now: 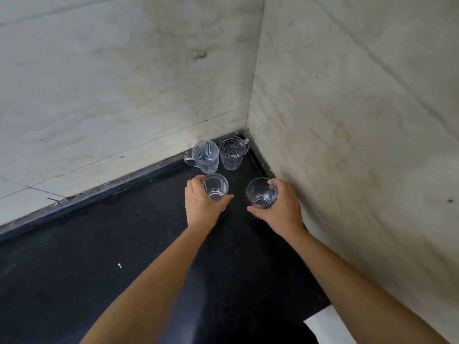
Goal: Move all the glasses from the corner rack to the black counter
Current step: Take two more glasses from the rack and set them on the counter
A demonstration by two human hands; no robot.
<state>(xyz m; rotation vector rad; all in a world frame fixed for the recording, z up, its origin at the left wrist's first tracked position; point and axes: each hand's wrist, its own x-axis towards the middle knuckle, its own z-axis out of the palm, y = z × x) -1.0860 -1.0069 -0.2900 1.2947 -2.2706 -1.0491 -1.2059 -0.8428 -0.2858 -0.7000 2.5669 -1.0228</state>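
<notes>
Clear glass is in both hands, low over the black counter [104, 244] near where the two pale stone walls [124, 83] meet. The left hand [202, 203] wraps a plain tumbler [215, 187] with its fingers on the far side and its thumb across the near side. The right hand [280, 207] grips a second plain tumbler [261, 192] the same way, mirrored. Both tumblers stand upright, mouths up, long axes close to vertical.

Whether their bases already touch the counter or hang just above it cannot be told from this angle; the dark surface swallows the contact line.

Behind them, tucked into the corner, two handled mugs stand on the counter close together: a mug with curved lines [205, 156] on the left and a mug with a grid pattern [233, 153] on the right. The left tumbler is just in front of the lined mug, nearly touching it. The right tumbler stands more apart, with the right wall close beside that hand.

No rack shows in view. Both forearms reach forward from the bottom of the frame and draw together towards the corner, wrists fairly straight.

The step in hand looks like setting these two down. The tightest spot is between the left tumbler and the lined mug behind it, so that hand should lower straight down, not push forward.
</notes>
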